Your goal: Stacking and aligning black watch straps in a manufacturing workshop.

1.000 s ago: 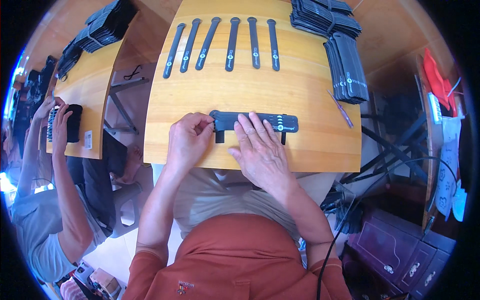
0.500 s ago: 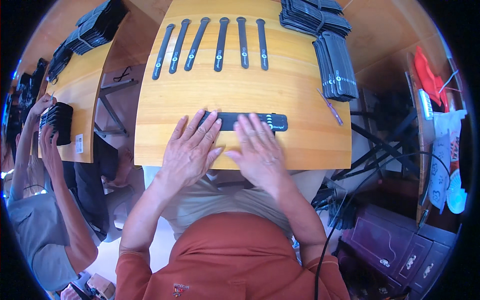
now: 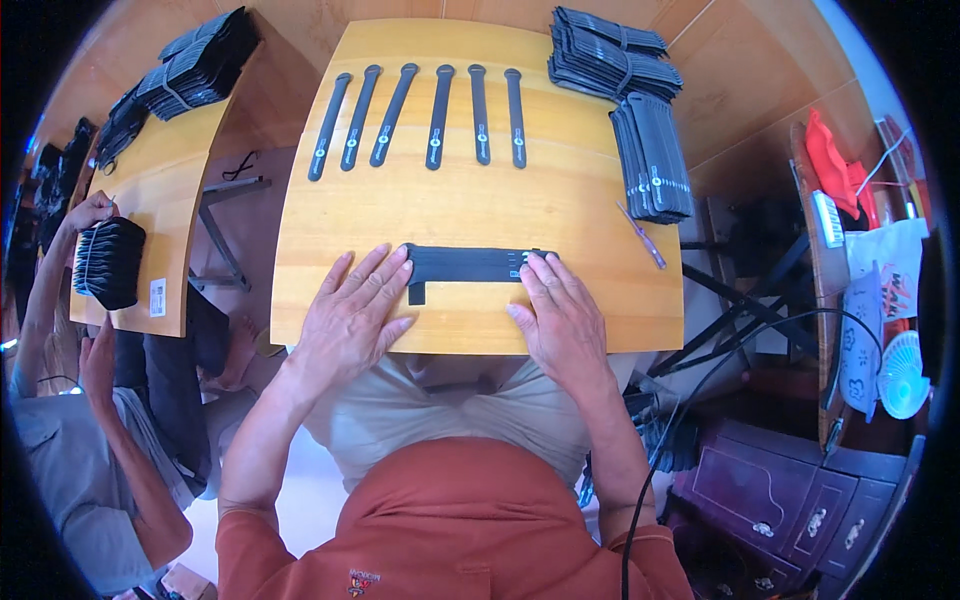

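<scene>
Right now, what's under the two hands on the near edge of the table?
A flat black strap lies across the wooden table. The left hand covers its left end and the right hand its right end, so those ends cannot be seen.

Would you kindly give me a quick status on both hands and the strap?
Left hand flat, open, on the black strap. Right hand fingertips pressing its other end. Strap flat on the wooden table. Nothing in the way.

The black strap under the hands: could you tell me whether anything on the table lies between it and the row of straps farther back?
Nothing visible does: bare wood separates the black strap from the row of straps.
</scene>
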The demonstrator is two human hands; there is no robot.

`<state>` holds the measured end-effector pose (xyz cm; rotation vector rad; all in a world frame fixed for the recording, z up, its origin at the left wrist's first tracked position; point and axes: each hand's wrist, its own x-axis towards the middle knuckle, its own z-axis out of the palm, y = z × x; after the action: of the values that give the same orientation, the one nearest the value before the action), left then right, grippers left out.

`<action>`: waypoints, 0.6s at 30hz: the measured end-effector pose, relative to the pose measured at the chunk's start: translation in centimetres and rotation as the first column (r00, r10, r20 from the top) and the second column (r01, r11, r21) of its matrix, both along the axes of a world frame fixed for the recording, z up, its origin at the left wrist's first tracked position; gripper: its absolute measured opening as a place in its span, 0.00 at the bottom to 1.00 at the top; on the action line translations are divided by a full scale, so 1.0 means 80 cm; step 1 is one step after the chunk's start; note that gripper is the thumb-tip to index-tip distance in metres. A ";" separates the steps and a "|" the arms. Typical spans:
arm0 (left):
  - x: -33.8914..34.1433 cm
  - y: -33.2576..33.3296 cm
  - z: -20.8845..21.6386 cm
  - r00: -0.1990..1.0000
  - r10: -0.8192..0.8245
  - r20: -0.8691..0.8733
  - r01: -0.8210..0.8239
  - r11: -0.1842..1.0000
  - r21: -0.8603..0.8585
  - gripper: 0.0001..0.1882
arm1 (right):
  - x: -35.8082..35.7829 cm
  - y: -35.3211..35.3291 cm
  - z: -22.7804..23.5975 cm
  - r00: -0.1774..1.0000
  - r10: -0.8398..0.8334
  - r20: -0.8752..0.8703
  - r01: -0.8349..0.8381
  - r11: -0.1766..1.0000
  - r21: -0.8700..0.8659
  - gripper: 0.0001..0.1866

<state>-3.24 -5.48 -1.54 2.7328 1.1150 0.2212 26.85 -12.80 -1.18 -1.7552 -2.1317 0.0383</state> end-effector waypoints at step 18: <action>0.000 -0.005 0.002 0.998 0.000 0.062 0.000 1.000 -0.007 0.31 | 0.017 0.211 0.003 0.949 -0.309 0.064 0.313 0.947 -0.066 0.13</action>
<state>-3.26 -5.90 -1.34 2.7001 1.0976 0.2994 28.18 4.10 -0.94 -2.1400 -1.8835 -0.0122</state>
